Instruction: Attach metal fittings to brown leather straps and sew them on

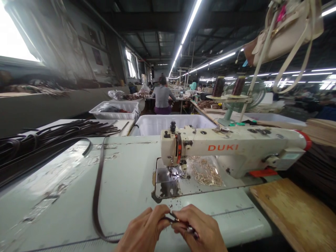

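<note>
The dark leather strap [96, 189] end is pinched between left hand [143, 231] and right hand [198, 229]. Both are closed on it, just before the sewing machine [231, 148].

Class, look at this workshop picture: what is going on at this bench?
A person sits at a sewing machine. Both hands, left hand and right hand, pinch the end of a long dark strap together near the table's front edge. The strap loops away across the table towards a pile of similar straps. Another person works further back.
</note>
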Demonstrator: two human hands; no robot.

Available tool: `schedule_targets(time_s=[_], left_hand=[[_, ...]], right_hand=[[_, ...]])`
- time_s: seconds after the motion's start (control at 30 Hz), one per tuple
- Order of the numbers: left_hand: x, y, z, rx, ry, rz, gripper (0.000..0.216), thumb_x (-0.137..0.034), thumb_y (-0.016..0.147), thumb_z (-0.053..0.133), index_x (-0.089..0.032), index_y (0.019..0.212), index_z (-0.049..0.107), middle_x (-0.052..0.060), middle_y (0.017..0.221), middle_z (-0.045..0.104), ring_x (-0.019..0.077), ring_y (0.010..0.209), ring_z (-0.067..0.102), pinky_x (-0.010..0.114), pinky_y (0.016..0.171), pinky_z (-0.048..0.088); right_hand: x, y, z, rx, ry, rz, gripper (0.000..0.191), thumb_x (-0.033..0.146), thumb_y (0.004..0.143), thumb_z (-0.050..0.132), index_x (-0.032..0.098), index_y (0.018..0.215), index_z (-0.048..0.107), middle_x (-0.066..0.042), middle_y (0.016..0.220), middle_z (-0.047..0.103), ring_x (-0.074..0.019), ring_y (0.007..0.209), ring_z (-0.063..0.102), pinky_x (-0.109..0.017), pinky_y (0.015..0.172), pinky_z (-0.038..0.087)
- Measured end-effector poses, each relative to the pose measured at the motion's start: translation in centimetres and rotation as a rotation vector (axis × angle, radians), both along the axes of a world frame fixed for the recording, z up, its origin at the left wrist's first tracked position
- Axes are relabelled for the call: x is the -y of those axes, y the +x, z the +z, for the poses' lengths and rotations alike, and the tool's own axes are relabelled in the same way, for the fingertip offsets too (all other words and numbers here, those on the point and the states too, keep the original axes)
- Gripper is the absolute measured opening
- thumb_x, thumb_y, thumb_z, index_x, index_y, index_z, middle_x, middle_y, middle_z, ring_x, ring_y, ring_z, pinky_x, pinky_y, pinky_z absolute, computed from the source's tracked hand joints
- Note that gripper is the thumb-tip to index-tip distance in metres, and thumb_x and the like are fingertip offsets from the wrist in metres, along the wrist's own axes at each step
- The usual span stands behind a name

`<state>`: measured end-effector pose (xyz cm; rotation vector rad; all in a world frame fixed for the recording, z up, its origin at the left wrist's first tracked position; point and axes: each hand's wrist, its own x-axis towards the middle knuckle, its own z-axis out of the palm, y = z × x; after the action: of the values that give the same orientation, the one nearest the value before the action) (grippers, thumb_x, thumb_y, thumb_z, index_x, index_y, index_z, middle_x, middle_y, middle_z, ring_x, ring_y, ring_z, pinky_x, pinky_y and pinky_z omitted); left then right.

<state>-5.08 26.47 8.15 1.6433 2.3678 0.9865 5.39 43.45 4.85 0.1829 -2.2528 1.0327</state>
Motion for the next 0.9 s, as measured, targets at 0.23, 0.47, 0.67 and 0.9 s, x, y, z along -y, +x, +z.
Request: schedule_targets(time_s=[0.23, 0.47, 0.67, 0.9], left_hand=[[-0.1, -0.2, 0.2, 0.063, 0.02, -0.032, 0.024, -0.02, 0.101, 0.029, -0.025, 0.11, 0.05, -0.006, 0.071, 0.055, 0.0115, 0.064, 0.056, 0.017, 0.062, 0.042], [-0.3, -0.8, 0.4, 0.038, -0.085, -0.059, 0.029, -0.027, 0.103, 0.03, -0.022, 0.092, 0.056, -0.002, 0.077, 0.059, 0.0138, 0.07, 0.056, 0.022, 0.067, 0.04], [-3.3, -4.9, 1.3, 0.013, -0.301, -0.04, 0.017, -0.028, 0.095, 0.045, -0.024, 0.087, 0.059, -0.004, 0.074, 0.064, 0.0165, 0.076, 0.06, 0.025, 0.074, 0.041], [-8.2, -10.8, 0.9, -0.052, -0.405, -0.137, 0.008, -0.019, 0.076, 0.057, -0.022, 0.073, 0.063, -0.004, 0.065, 0.064, 0.0163, 0.066, 0.059, 0.024, 0.062, 0.04]], right_hand=[[0.2, 0.2, 0.3, 0.157, -0.09, 0.068, 0.018, 0.026, 0.097, 0.049, 0.018, 0.089, 0.064, -0.002, 0.077, 0.062, -0.012, 0.067, 0.059, -0.02, 0.06, 0.041], [-0.3, -0.5, 1.9, 0.353, -0.212, 0.094, 0.032, 0.037, 0.096, 0.052, 0.019, 0.073, 0.063, 0.001, 0.066, 0.062, -0.0116, 0.06, 0.054, -0.022, 0.058, 0.035], [-2.2, -3.4, 1.7, 0.446, 0.037, -0.052, 0.012, 0.025, 0.09, 0.059, 0.019, 0.081, 0.063, 0.001, 0.077, 0.062, -0.0133, 0.071, 0.055, -0.022, 0.064, 0.033], [-4.7, -8.3, -0.2, 0.547, 0.102, -0.2, 0.019, 0.021, 0.08, 0.067, 0.016, 0.063, 0.06, 0.005, 0.055, 0.052, -0.0099, 0.052, 0.045, -0.022, 0.049, 0.023]])
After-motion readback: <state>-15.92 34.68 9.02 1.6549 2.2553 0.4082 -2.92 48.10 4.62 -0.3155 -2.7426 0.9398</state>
